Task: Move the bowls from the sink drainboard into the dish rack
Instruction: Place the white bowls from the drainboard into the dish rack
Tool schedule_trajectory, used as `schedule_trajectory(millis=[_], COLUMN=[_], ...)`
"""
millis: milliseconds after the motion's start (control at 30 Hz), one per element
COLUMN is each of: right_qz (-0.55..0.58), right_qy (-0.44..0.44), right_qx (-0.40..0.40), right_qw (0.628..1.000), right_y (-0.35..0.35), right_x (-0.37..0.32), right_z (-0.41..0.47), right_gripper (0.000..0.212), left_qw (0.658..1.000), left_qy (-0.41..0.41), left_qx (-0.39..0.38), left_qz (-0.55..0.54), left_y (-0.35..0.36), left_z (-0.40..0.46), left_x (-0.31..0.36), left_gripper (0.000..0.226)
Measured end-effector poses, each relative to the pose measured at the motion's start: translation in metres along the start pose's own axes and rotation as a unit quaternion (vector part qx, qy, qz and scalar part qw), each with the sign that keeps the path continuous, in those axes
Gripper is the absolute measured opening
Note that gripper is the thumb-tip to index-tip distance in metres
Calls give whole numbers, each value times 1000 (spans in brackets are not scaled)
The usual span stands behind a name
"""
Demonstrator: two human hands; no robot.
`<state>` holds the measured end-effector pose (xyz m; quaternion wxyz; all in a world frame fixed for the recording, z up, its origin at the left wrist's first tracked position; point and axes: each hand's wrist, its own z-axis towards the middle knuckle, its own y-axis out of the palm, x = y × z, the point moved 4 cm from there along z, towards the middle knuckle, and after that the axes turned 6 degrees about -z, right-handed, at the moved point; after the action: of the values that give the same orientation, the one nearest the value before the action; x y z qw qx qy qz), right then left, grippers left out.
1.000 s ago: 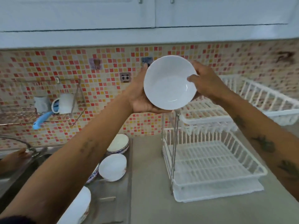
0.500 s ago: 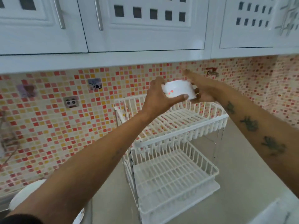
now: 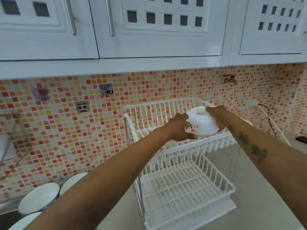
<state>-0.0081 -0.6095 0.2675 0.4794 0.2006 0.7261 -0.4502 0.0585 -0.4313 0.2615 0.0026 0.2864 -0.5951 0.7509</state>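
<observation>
Lowered, bowl point(image 3: 202, 122) meets rack point(image 3: 186, 185) on grey counter point(image 3: 259, 188), mosaic wall point(image 3: 69, 130) behind

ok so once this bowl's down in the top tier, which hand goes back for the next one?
Left, probably. The remaining bowls sit at lower left, on the left hand's side. The right hand holds the white bowl's far rim over the dish rack and would have to cross over.
</observation>
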Motion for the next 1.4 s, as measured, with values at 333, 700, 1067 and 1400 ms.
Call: schedule_trajectory(millis=[333, 700, 1067, 1400], right_qz=[-123, -178, 70, -201], right_qy=[-45, -258, -478, -234], right_qx=[13, 101, -260, -504], right_qw=[991, 944, 836, 807], right_y=[11, 45, 310, 552], right_x=[14, -76, -141, 77], right_z=[27, -73, -301, -394], right_gripper=[50, 53, 29, 41], left_qw=[994, 987, 903, 600], left_qy=[-68, -17, -283, -596], left_qx=[-83, 111, 304, 447], left_qz=[4, -111, -109, -291], left_y=[5, -52, -119, 21], left_z=[-34, -83, -311, -547], left_x=[-18, -24, -195, -333], left_gripper=[65, 41, 33, 49])
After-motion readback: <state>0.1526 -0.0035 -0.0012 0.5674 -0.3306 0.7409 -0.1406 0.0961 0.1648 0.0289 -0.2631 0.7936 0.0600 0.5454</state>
